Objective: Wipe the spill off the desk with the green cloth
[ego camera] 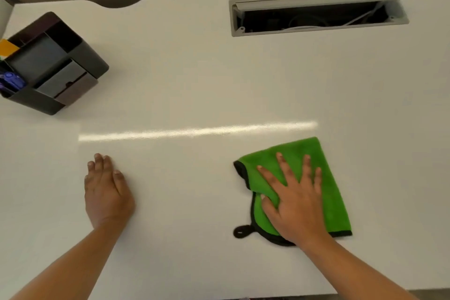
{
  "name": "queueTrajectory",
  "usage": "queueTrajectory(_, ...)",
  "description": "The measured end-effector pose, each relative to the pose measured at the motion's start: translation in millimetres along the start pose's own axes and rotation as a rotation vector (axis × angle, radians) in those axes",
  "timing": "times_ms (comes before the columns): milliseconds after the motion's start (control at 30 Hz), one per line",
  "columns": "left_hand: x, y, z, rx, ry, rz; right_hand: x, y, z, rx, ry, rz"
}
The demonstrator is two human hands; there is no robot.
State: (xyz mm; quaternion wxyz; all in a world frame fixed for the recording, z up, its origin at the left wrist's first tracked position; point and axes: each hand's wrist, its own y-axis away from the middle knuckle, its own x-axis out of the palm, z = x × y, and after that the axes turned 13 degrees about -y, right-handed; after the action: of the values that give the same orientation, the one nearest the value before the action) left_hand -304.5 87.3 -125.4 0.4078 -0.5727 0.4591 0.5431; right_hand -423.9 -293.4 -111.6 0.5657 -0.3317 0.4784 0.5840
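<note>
Fingers [283, 165] of the right hand [295, 204] are spread flat, pressing on the green cloth [333, 192], a folded, fuzzy square with black trim and a small black loop, lying on the near right part of the desk [194, 80]; the left hand [107, 192] rests palm down on bare desk well to the left, fingers together and extended, gripping nothing. The desk is smooth, glossy white with a streak of reflected light; no spill is discernible. A dark compartmented organizer [52, 63] sits far left, and a grey cable hatch [316, 13] stands open at the back.
</note>
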Motion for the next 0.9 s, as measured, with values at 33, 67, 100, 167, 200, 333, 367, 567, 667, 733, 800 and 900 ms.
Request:
queueTrajectory(33,-0.5,0.0,-0.5,-0.002,-0.011,0.008,-5.4,4.4,-14.8,0.056,0.010,-0.002)
queueTrajectory(67,-1.3,-0.2,-1.3,-0.002,-0.019,0.015,-12.3,5.5,-30.4,0.119,0.015,-0.008)
queueTrajectory(100,-2.0,-0.1,-2.6,0.000,-0.026,0.019,-20.2,2.5,-46.2,0.185,0.014,-0.018)
queueTrajectory(167,-1.6,0.7,-3.2,0.002,-0.038,0.020,-37.7,-16.9,-72.2,0.320,-0.019,-0.058)
queueTrajectory(200,-1.0,0.4,-1.5,-0.001,-0.042,0.020,-45.9,-34.1,-80.1,0.381,-0.045,-0.088)
queueTrajectory(333,2.3,-2.5,-1.9,0.008,-0.051,0.016,-70.5,-129.7,-89.0,0.530,-0.141,-0.243)
queueTrajectory(367,3.0,-3.1,-1.5,0.010,-0.056,0.015,-72.2,-153.6,-83.7,0.528,-0.153,-0.250)
queueTrajectory(567,5.2,-4.6,-0.3,0.024,-0.061,0.021,-46.8,-211.0,6.6,0.175,-0.051,-0.127)
queueTrajectory(667,3.9,-4.3,-1.4,0.026,-0.065,0.021,-19.2,-164.7,61.5,-0.067,-0.019,-0.047)
queueTrajectory(733,2.0,-2.8,-2.8,0.025,-0.057,0.023,1.7,-109.5,78.3,-0.205,-0.034,-0.009)
queueTrajectory(800,1.1,-2.2,-2.4,0.022,-0.058,0.019,19.3,-49.2,75.6,-0.264,-0.047,0.025)
queueTrajectory(900,0.9,-2.5,-2.8,0.022,-0.060,0.018,23.8,19.1,36.7,-0.185,-0.026,0.048)
